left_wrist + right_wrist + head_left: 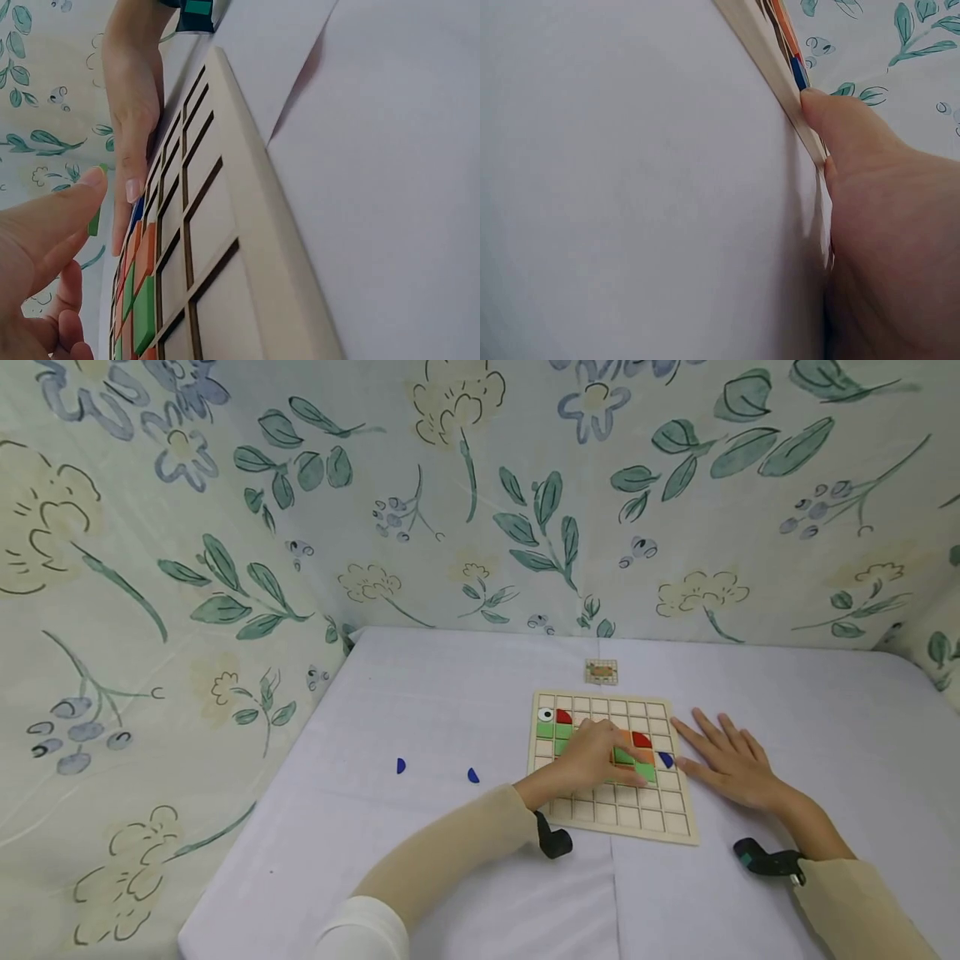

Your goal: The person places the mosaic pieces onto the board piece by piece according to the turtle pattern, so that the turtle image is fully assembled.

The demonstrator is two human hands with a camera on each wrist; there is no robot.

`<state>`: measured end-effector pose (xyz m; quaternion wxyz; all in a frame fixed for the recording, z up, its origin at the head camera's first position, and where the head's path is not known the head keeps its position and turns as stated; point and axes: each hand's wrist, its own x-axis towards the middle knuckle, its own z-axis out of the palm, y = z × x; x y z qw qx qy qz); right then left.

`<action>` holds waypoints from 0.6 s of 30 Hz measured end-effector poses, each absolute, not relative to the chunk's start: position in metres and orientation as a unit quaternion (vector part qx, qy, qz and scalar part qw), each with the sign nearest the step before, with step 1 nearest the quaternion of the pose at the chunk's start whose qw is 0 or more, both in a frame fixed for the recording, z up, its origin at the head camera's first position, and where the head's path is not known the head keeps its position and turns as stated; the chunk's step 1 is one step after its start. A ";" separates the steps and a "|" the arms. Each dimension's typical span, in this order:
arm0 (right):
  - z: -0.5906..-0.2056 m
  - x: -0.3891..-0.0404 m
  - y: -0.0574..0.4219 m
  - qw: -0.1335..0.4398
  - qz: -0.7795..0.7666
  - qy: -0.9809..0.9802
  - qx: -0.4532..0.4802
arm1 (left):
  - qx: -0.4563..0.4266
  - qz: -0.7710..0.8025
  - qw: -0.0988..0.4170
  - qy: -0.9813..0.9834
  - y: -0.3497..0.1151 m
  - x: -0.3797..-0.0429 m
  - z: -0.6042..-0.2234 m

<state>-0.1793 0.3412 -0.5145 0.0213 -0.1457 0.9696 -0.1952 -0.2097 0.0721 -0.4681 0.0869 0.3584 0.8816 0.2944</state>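
Observation:
A pale wooden grid board [652,822] lies on the cloth, with green, orange and red tiles in some of its squares. Above its middle, my left hand [592,756] pinches a green tile [94,222] between thumb and fingers, and hides part of the board. My right hand [731,764] lies spread along the board's right edge. Its thumb [840,120] is right at a blue piece [666,760] in a square by that edge. At the upper left of the board are a round eye-patterned tile [545,715] and a red quarter-round tile [564,717].
Two blue half-round pieces [401,766] lie apart on the white tablecloth [360,843], left of the board. Behind the board is a small picture card [601,672] showing a grid. Floral cloth [450,527] hangs at the back and left.

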 end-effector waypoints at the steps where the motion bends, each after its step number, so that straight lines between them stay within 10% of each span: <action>1: -0.515 -0.180 0.341 0.021 -0.198 0.969 -0.146 | 0.359 0.292 0.088 0.882 0.075 -0.209 -0.469; 18: -0.507 -0.179 0.338 0.047 -0.190 0.970 -0.145 | 0.319 0.258 0.074 0.909 0.089 -0.202 -0.478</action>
